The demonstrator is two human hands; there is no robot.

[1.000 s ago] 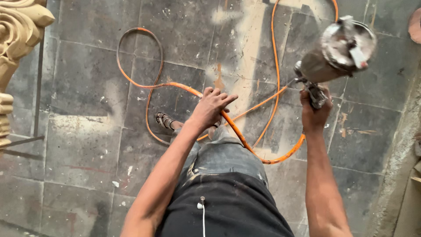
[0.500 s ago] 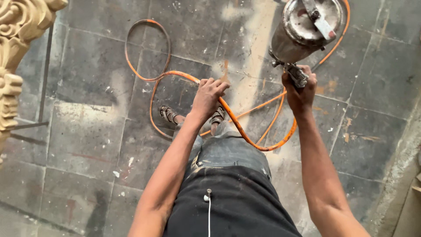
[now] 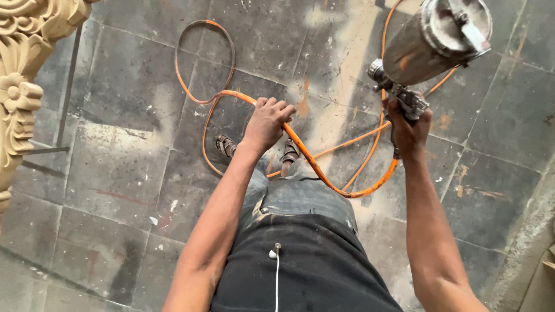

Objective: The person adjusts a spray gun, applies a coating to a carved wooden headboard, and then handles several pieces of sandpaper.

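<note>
My right hand (image 3: 407, 130) grips the handle of a metal spray gun (image 3: 430, 49) whose shiny cup points up at the top right. An orange air hose (image 3: 324, 173) runs from under the gun, sags in front of my legs and loops over the floor to the upper left. My left hand (image 3: 269, 121) is closed around that hose at waist height, above my sandalled feet (image 3: 226, 145).
A carved, cream-coloured wooden piece (image 3: 23, 86) with floral ornament stands at the left edge on a thin metal frame (image 3: 63, 104). Dusty grey floor tiles (image 3: 127, 173) lie all around. A rough concrete edge (image 3: 529, 231) borders the right side.
My left hand went from open fingers above the hose to closed around it. The spray gun shifted left, then back right, and the view came closer.
</note>
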